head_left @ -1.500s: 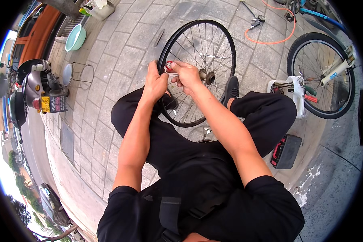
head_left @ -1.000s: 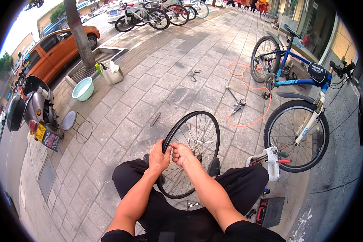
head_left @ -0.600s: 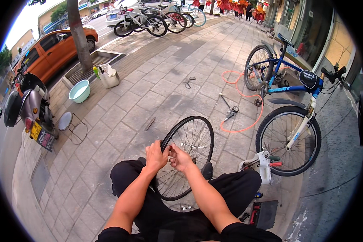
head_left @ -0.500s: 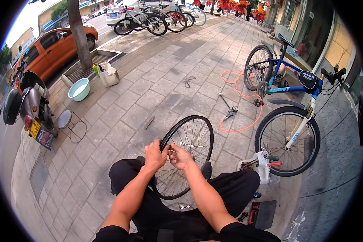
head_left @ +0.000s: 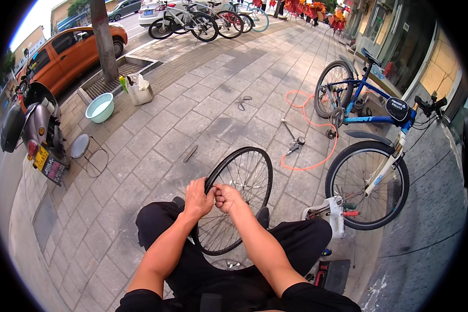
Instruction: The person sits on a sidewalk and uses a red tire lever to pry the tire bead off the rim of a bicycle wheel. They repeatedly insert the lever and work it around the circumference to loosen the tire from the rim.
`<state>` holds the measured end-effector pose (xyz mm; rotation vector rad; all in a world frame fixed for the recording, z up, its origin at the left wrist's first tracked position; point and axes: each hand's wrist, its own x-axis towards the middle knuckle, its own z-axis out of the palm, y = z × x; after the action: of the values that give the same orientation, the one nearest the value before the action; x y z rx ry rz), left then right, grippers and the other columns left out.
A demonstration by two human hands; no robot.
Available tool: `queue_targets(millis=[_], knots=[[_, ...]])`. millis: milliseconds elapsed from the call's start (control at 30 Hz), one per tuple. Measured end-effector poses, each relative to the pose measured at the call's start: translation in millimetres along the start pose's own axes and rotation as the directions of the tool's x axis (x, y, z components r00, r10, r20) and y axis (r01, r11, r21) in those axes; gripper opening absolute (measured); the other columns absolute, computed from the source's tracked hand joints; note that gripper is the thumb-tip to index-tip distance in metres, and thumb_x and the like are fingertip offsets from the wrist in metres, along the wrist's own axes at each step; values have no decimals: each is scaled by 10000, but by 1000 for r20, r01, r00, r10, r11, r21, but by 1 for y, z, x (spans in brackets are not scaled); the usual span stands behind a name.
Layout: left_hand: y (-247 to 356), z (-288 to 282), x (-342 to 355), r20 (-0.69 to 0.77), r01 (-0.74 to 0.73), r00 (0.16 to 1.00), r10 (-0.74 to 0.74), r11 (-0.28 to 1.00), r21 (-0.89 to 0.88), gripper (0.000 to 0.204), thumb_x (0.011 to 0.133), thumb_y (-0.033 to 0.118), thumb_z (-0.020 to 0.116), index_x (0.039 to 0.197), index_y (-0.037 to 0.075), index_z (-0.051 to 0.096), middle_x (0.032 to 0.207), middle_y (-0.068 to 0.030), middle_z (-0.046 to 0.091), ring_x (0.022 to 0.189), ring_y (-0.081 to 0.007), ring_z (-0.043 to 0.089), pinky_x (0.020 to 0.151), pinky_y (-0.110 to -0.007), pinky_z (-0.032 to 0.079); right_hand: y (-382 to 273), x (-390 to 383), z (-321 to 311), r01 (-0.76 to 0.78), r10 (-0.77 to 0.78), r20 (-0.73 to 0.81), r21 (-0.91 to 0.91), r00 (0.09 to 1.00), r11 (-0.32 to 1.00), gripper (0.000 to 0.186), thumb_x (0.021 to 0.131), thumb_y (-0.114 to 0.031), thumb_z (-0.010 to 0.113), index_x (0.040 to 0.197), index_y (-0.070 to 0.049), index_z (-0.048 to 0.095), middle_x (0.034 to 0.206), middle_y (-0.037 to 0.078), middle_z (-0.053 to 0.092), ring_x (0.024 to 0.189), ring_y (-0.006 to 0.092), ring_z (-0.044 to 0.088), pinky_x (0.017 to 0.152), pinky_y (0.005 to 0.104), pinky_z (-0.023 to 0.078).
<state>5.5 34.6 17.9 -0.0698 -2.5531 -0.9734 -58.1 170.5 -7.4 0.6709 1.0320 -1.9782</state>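
A bare bicycle wheel [head_left: 270, 182] with a black rim and many spokes stands tilted between my bent legs. My left hand [head_left: 198, 198] grips the left side of its rim, fingers wrapped over it. Just right of that, my right hand [head_left: 228, 197] is closed in a pinch at the inner side of the rim, almost touching my left thumb; what its fingertips hold is too small and hidden to make out. A white caddy of tools [head_left: 336, 221] sits by my right knee, and a dark case with red [head_left: 333, 273] lies below it.
A blue bicycle [head_left: 374, 118] stands at right beside the wall. An inflator gauge [head_left: 299, 140], orange hose [head_left: 312, 167] and flat metal bar [head_left: 190, 153] lie on the paving. At left are a basin [head_left: 100, 108], stool [head_left: 80, 146], scooter [head_left: 39, 135] and orange car [head_left: 62, 62].
The view has tilted up toward the street. My hands stay together on the rim; a red tool earlier visible in my right fingers is now mostly hidden.
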Motion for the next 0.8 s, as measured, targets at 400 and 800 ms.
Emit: queue_targets(millis=[400, 800], knots=[[16, -1, 7, 38, 110, 993, -113, 991, 74, 430, 907, 265, 749, 1209, -25, 652, 1040, -212, 696, 1018, -396, 625, 888, -481, 447, 23, -23, -14, 208, -218, 190, 68, 957, 976, 190, 1021, -361, 639, 906, -211, 630, 828, -59, 652, 602, 91, 517, 491, 252, 356], [6, 5, 0, 6, 112, 994, -112, 994, 12, 440, 909, 272, 751, 1212, -21, 624, 1013, -235, 659, 1002, -430, 609, 887, -502, 458, 10, -26, 2, 87, -90, 79, 33, 993, 996, 254, 1047, -328, 557, 825, -210, 590, 697, -71, 591, 540, 57, 470, 440, 271, 268]])
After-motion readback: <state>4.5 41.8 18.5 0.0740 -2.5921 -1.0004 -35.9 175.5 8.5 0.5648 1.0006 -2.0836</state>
